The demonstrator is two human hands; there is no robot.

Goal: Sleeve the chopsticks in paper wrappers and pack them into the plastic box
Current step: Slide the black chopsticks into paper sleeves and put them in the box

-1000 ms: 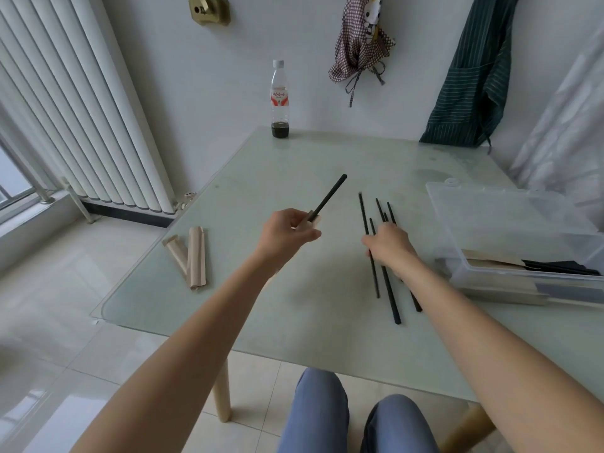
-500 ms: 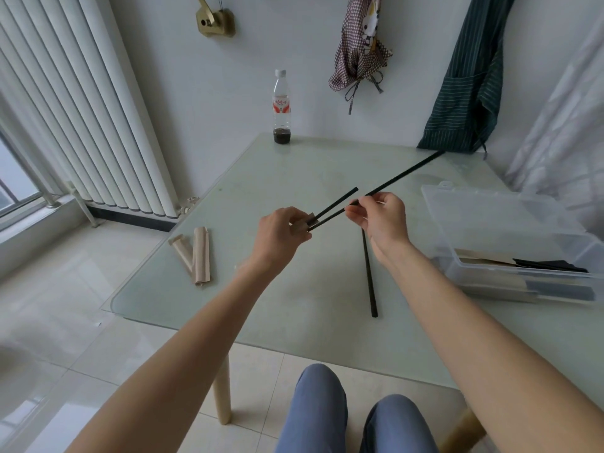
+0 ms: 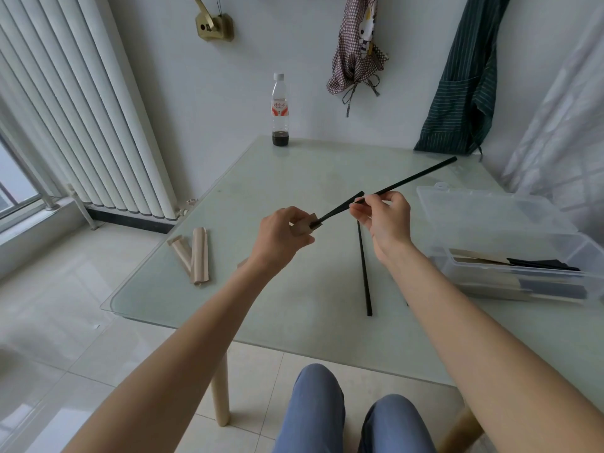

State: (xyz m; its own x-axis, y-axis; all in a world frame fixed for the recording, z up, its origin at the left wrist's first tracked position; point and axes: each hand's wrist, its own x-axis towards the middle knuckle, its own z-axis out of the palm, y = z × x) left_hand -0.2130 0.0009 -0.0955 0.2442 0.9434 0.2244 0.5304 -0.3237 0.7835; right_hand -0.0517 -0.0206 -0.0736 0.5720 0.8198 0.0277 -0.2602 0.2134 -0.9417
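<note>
Left hand [image 3: 283, 236] clutching paper wrapper [image 3: 306, 224], one chopstick [image 3: 340, 206] poking out. Right hand [image 3: 385, 220] pinching second chopstick [image 3: 415, 178] beside it, above surface [image 3: 294, 178]. Loose chopstick [image 3: 364, 273] lying below. Plastic box [image 3: 510, 237] right.

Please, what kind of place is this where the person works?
Probably a room in a home, perhaps a dining corner: a glass table, aprons hanging on the wall, and a white radiator by the window.

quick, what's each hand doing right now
Left hand: closed on a paper wrapper with one black chopstick sticking out of it.
Right hand: fingers pinch a second black chopstick, held off the table.
</note>
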